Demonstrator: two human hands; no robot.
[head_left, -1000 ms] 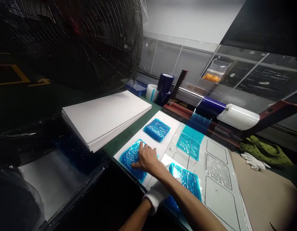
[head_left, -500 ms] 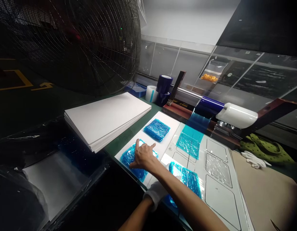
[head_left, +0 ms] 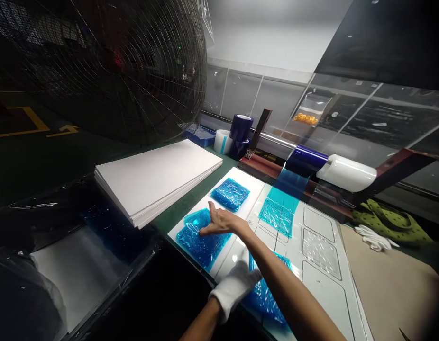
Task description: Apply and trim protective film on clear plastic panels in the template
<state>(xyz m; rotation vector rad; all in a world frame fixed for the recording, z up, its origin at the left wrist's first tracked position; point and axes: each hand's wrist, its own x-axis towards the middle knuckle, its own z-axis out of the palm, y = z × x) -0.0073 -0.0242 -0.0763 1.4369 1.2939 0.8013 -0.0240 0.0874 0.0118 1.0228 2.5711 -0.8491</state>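
My bare right hand (head_left: 219, 222) crosses over my left wrist side and rests at the upper edge of a pile of blue film pieces (head_left: 205, 248). Its thumb and forefinger are spread apart, and the topmost piece lies askew on the pile. My left hand (head_left: 237, 282), in a white glove, is at the left edge of another glossy blue film pile (head_left: 267, 296), thumb held apart from the fingers. My right forearm covers part of that pile. A second blue stack (head_left: 231, 193) lies behind on the white sheet (head_left: 253, 179).
A stack of white sheets (head_left: 159, 177) stands at left, before a large fan (head_left: 116, 71). Blue film runs from a dark blue roll (head_left: 306, 160) onto a marked board (head_left: 324, 289). A white roll (head_left: 351, 173), green clogs (head_left: 390, 221) and white glove (head_left: 374, 237) lie right.
My right hand has turned and lifted slightly, from lying over the left pile to its upper edge. My left gloved hand has come out from under the right forearm; the pile beside it has shifted.
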